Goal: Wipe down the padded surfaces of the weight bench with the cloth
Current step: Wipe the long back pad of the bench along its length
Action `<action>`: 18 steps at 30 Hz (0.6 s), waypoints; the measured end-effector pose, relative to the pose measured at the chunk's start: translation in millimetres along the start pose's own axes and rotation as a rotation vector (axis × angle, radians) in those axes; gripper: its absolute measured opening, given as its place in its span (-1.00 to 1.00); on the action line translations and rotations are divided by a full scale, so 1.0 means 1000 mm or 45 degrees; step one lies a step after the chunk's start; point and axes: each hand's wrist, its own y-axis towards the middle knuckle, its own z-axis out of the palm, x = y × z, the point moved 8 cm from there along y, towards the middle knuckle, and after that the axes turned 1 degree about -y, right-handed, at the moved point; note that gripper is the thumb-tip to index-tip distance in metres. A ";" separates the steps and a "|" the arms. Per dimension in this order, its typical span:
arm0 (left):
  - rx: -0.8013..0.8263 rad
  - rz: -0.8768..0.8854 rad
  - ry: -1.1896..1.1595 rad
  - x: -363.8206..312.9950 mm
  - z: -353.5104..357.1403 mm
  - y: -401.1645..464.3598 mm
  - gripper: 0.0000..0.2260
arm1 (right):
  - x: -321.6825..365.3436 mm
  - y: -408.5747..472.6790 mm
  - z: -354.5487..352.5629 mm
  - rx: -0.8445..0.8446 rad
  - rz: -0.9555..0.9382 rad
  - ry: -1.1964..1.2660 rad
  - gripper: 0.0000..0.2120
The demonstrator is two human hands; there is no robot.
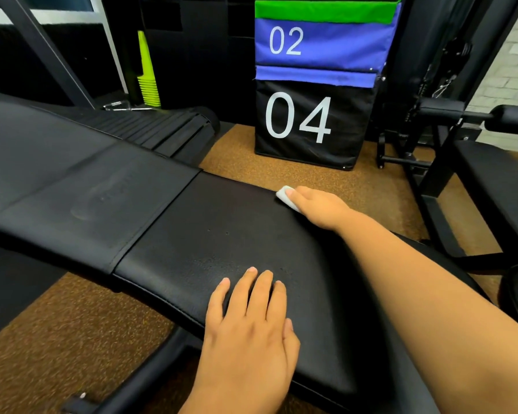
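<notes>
A stack of lime-green cones (147,71) stands at the far left, well beyond the weight bench (150,222) and behind its far edge. The bench itself, the worktop here, runs from the left side of the view down toward the lower right, its black padding split by a stitched seam (157,218) into a longer left pad and a shorter near pad. The left pad shows a faint smudged patch near its middle, and its whole length lies bare, giving open padding to the left of both hands. Brown speckled floor (57,330) shows along the bench's near edge and again past its far edge. The left hand (251,321) lies flat on the near pad close to the near edge, fingers straight and spread forward, holding nothing. Beyond the bench's far edge stand stacked soft boxes (314,115), a black one marked 04 under a blue one marked 02 and a green layer, with a strip of floor between them and the bench. The right hand (317,206) rests at the bench's far edge, fingers bent down over the white cloth (286,197) and pressing it to the padding; only a corner of the cloth shows past the fingertips, right at the edge. Right of the bench, across a band of floor, stands another black machine (467,162) with a padded seat.
</notes>
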 end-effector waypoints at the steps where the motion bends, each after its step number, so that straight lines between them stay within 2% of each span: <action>1: 0.006 0.001 -0.005 0.000 0.000 -0.001 -0.57 | -0.013 -0.004 -0.002 -0.003 0.033 0.002 -0.47; 5: 0.043 -0.007 -0.029 0.000 0.000 -0.001 -0.57 | -0.052 -0.011 -0.008 0.003 0.144 -0.023 -0.41; 9: 0.082 -0.010 -0.041 0.000 0.000 -0.001 -0.57 | -0.035 -0.001 -0.003 0.064 0.162 -0.053 -0.37; 14: 0.096 -0.025 -0.059 0.000 0.000 -0.001 -0.58 | 0.026 0.004 0.003 -0.019 0.021 -0.110 -0.46; 18: 0.098 -0.026 -0.059 0.000 -0.001 -0.001 -0.59 | 0.046 -0.006 0.012 -0.108 -0.130 -0.129 -0.50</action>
